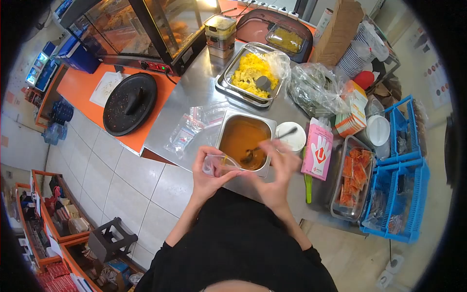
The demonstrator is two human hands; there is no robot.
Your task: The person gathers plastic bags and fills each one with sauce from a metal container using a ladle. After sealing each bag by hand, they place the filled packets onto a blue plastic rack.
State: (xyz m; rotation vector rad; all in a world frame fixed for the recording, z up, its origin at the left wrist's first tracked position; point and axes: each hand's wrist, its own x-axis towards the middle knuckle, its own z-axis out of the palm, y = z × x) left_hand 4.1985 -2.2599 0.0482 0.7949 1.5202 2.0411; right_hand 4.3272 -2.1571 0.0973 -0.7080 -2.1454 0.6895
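Note:
My left hand (210, 173) grips a small clear plastic bag (211, 164), its fingers closed on the bag's edge close to the near rim of a steel pan. The metal pan (227, 118) holds orange-brown sauce (243, 134). A dark spoon (249, 156) rests in the sauce, its handle slanting up to the right. My right hand (276, 177) is over the pan's right corner, its thumb close to the bag. Its fingers are smeared by motion and overlap the spoon handle, so whether it grips anything I cannot tell.
Left of the pan lie clear zip bags (187, 131). Behind it, a tray holds yellow food (250, 73). To the right are a white lid (293, 137), a pink glove box (317, 148), a tub of red packets (354, 175) and blue baskets (396, 194). A black round lid (119, 112) lies left.

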